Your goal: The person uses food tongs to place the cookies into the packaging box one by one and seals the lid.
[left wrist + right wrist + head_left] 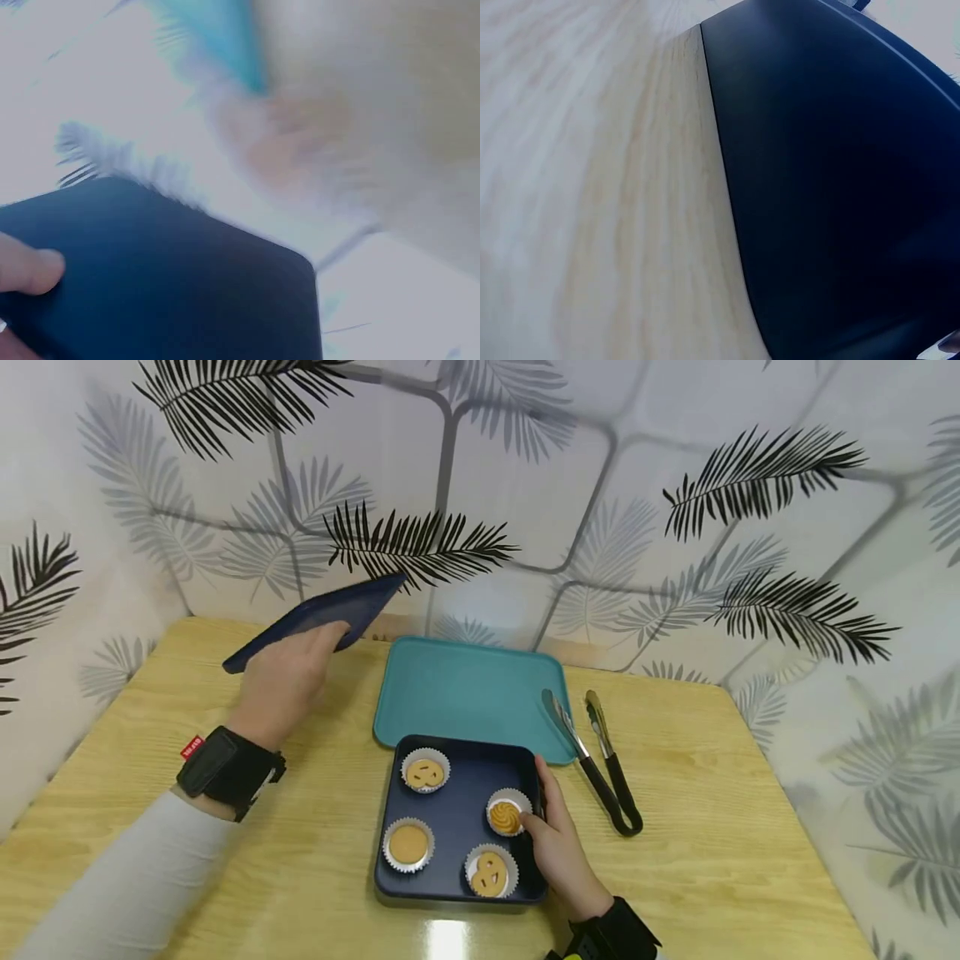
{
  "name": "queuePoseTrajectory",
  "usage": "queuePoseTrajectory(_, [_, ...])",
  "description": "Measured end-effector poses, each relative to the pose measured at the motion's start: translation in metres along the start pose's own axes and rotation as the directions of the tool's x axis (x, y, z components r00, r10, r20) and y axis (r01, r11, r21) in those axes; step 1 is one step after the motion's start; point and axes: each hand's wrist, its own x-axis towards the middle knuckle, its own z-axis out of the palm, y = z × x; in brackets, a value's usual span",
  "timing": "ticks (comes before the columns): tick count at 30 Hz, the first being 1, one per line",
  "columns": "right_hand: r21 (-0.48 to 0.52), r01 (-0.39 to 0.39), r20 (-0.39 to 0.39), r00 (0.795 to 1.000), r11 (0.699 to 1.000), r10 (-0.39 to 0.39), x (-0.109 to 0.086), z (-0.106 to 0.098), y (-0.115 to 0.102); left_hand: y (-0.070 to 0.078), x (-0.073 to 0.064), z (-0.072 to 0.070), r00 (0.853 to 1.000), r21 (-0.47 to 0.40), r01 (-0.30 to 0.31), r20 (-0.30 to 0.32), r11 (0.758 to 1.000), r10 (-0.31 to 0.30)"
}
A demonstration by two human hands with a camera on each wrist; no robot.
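My left hand (288,672) holds a dark blue lid (352,606) up at the left, tilted above the table. The thumb (30,270) lies on the lid's flat face in the left wrist view. A dark blue square box (455,802) stands on the table, its top uncovered. Inside, cookies sit in white paper cups: a pretzel-shaped cookie (424,774), a round plain cookie (408,843), a swirled cookie (505,817) and another pretzel-shaped cookie (490,872). My right hand (561,852) grips the box's right wall, thumb over the rim beside the swirled cookie. Its side wall (817,172) fills much of the right wrist view.
Behind the box lies a teal tray (465,689). Tongs with black handles (600,768) lie to the right, one arm over the tray's edge. The wooden table (712,827) ends at a leaf-patterned curtain (525,485) at the back.
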Motion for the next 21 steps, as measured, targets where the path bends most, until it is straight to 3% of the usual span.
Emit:
queuePoseTrajectory(1, [0.000, -0.001, -0.001, 1.000, 1.000, 0.001, 0.000, 0.000, 0.001, 0.007, 0.005, -0.011, 0.996, -0.040, 0.033, -0.077, 0.999, -0.036])
queuePoseTrajectory(3, [0.000, -0.006, -0.002, 1.000, 1.000, 0.006, 0.000, 0.001, 0.001, 0.020, 0.012, -0.032, 0.974, -0.187, 0.113, -0.175, 0.976, -0.147])
queuePoseTrajectory(4, [0.001, -0.008, -0.001, 1.000, 1.000, 0.008, 0.000, 0.001, 0.001, 0.027, 0.014, -0.041, 0.960, -0.304, 0.143, -0.188, 0.942, -0.207])
queuePoseTrajectory(5, [0.001, -0.010, 0.003, 1.000, 1.000, 0.010, 0.000, 0.001, 0.000, 0.033, 0.014, -0.049, 0.948, -0.443, 0.167, -0.174, 0.881, -0.267])
queuePoseTrajectory(6, [-0.006, -0.011, 0.007, 1.000, 1.000, 0.011, 0.001, 0.000, -0.001, 0.039, 0.014, -0.055, 0.939, -0.578, 0.186, -0.134, 0.794, -0.317])
queuePoseTrajectory(7, [-0.020, -0.009, 0.015, 1.000, 1.000, 0.010, 0.001, -0.001, -0.002, 0.045, 0.012, -0.059, 0.929, -0.701, 0.210, -0.075, 0.682, -0.363])
queuePoseTrajectory(8, [-0.039, -0.012, 0.015, 1.000, 0.999, 0.012, 0.000, -0.002, -0.004, 0.050, 0.010, -0.062, 0.918, -0.790, 0.245, 0.003, 0.562, -0.397])
queuePoseTrajectory(10, [-0.080, -0.004, 0.002, 1.000, 0.997, 0.004, -0.002, -0.007, -0.010, 0.061, 0.004, -0.061, 0.899, -0.906, 0.315, 0.189, 0.283, -0.396])
queuePoseTrajectory(11, [-0.095, 0.010, -0.005, 1.000, 0.995, -0.011, -0.004, -0.011, -0.014, 0.066, 0.000, -0.058, 0.884, -0.917, 0.360, 0.277, 0.171, -0.377])
queuePoseTrajectory(12, [-0.102, 0.033, -0.014, 0.999, 0.994, -0.035, -0.007, -0.014, -0.018, 0.071, -0.004, -0.055, 0.863, -0.907, 0.413, 0.361, 0.083, -0.353])
queuePoseTrajectory(13, [-0.086, 0.070, -0.017, 0.997, 0.994, -0.072, -0.010, -0.018, -0.023, 0.076, -0.008, -0.052, 0.840, -0.886, 0.464, 0.433, 0.021, -0.326])
queuePoseTrajectory(15, [-0.012, 0.154, -0.013, 0.988, 0.988, -0.154, -0.018, -0.023, -0.033, 0.084, -0.014, -0.043, 0.799, -0.837, 0.543, 0.541, -0.073, -0.263])
queuePoseTrajectory(16, [0.045, 0.199, 0.001, 0.980, 0.979, -0.199, -0.021, -0.024, -0.038, 0.087, -0.016, -0.038, 0.779, -0.813, 0.575, 0.578, -0.090, -0.243])
queuePoseTrajectory(19, [0.180, 0.252, 0.051, 0.963, 0.951, -0.265, -0.029, -0.022, -0.049, 0.096, -0.022, -0.026, 0.728, -0.758, 0.643, 0.650, -0.109, -0.220])
queuePoseTrajectory(20, [0.202, 0.235, 0.057, 0.966, 0.951, -0.252, -0.030, -0.020, -0.050, 0.099, -0.023, -0.022, 0.712, -0.742, 0.662, 0.666, -0.103, -0.223])
queuePoseTrajectory(21, [0.211, 0.207, 0.057, 0.973, 0.955, -0.224, -0.032, -0.018, -0.051, 0.103, -0.025, -0.019, 0.695, -0.726, 0.683, 0.679, -0.079, -0.235])
